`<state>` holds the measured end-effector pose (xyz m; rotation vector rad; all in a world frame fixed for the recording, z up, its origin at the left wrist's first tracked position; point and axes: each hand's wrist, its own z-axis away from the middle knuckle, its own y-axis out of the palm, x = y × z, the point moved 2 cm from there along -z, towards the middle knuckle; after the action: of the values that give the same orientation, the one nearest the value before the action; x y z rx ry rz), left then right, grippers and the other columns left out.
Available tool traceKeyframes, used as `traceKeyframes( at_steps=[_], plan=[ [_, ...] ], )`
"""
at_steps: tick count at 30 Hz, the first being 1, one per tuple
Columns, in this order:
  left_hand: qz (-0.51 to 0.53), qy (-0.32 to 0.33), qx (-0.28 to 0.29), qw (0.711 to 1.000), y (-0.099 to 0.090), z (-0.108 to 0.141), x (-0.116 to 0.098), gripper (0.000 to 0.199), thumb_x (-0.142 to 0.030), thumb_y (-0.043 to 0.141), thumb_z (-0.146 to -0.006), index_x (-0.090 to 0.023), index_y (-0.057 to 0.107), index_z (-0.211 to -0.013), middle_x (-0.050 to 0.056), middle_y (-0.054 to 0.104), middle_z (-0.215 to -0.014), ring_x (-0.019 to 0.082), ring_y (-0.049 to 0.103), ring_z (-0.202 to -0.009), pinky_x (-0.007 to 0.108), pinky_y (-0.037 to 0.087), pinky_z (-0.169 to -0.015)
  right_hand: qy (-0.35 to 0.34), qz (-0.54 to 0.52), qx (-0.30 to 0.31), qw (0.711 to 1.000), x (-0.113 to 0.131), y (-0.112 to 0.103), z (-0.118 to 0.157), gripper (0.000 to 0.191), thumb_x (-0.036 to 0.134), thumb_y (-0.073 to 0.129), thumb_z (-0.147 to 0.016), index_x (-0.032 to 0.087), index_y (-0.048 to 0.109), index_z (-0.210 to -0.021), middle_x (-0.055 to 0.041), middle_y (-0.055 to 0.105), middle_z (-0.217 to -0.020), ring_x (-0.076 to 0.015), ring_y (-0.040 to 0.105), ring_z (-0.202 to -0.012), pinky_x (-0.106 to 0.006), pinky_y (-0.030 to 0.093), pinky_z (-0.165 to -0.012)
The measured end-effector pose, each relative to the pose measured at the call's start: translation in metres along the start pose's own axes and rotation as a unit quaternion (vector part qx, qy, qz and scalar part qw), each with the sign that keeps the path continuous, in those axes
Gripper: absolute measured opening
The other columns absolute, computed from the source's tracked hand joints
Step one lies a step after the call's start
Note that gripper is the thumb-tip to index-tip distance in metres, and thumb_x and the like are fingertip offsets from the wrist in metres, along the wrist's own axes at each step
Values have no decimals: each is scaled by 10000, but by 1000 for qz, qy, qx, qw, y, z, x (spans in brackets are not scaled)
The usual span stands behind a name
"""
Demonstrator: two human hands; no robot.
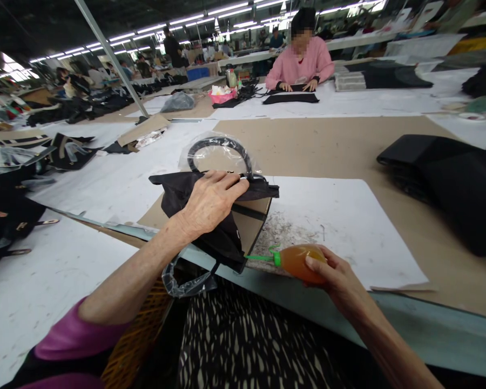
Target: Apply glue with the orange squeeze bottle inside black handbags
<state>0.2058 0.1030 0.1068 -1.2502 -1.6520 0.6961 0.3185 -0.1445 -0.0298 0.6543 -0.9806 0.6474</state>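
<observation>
A black handbag, partly unassembled, lies at the table's front edge with a tan inner panel showing. My left hand is closed over its upper edge, fingertips hidden behind the fabric. One plastic-wrapped handle stands up beyond that hand; a second handle hangs below the table edge. In my right hand is a squeeze bottle of amber liquid, tipped on its side. Its thin green nozzle points left, with the tip at the bag's lower right corner.
A white sheet with dark smudges lies on brown board. Black folded pieces are piled at the right, more black bag parts at the left. Across the table a person in pink handles black strips. A pole rises at left.
</observation>
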Motion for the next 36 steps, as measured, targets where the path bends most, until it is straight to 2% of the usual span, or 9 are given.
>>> traceKeyframes(
  at_steps=[10,15,19,23,26,30,33,35,36],
  plan=[
    [8,-10,8,1000,0,0,1,321,-83,382,-824,-151,602,-1047,91,665,-1025,200,603,-871,345,483,-774,0,-3,-31,1000,2,15,8,437,460,690,-698,178,603,-1020,-67,614,-922,-231,563,-782,-271,507,-533],
    [1,-14,17,1000,0,-2,2,319,-87,375,-825,-153,602,-1040,83,668,-1007,197,608,-858,343,489,-768,-13,40,-6,999,4,19,15,440,460,674,-717,172,579,-1036,-66,624,-925,-231,569,-796,-293,528,-569],
    [0,-16,19,1000,-1,-3,3,325,-84,378,-820,-156,596,-1050,79,663,-1024,196,609,-856,342,492,-762,-48,79,-42,995,9,16,19,493,451,713,-684,192,541,-1067,-56,628,-954,-252,592,-830,-326,553,-612],
    [5,-14,14,1000,0,-3,4,321,-75,400,-814,-153,588,-1062,79,659,-1047,203,603,-869,347,487,-775,-111,158,-86,977,14,10,14,548,454,712,-707,206,494,-1145,-65,633,-1009,-258,607,-878,-350,536,-734],
    [13,-14,13,1000,0,-3,4,322,-75,401,-812,-155,582,-1066,83,661,-1044,207,599,-877,354,484,-783,-190,265,-110,939,16,5,3,532,463,682,-747,215,486,-1176,-69,627,-1031,-259,613,-879,-373,511,-789],
    [34,-25,20,999,-2,-7,5,313,-60,407,-798,-147,574,-1049,85,661,-1038,211,602,-889,362,483,-799,-357,415,-119,829,21,2,-14,402,397,606,-824,214,505,-1168,-95,573,-1132,-266,576,-983,-375,477,-850],
    [53,-45,22,997,-4,-10,7,324,-42,407,-783,-129,553,-1059,93,666,-994,211,605,-887,363,481,-814,-413,488,-106,762,24,-1,-22,335,269,486,-873,226,505,-1205,-108,531,-1221,-282,533,-1079,-409,475,-869],
    [59,-58,32,996,-6,-12,9,315,-38,407,-781,-119,550,-1049,95,669,-954,210,609,-871,357,483,-811,-422,498,-120,748,31,-4,-22,342,229,463,-868,239,519,-1205,-103,513,-1255,-293,508,-1117,-441,454,-906],
    [63,-61,39,995,-6,-13,10,306,-40,409,-783,-116,549,-1045,95,669,-952,210,610,-873,355,483,-814,-421,486,-139,753,36,-6,-20,341,237,490,-860,241,524,-1199,-100,512,-1256,-298,498,-1128,-452,432,-935]
  ],
)
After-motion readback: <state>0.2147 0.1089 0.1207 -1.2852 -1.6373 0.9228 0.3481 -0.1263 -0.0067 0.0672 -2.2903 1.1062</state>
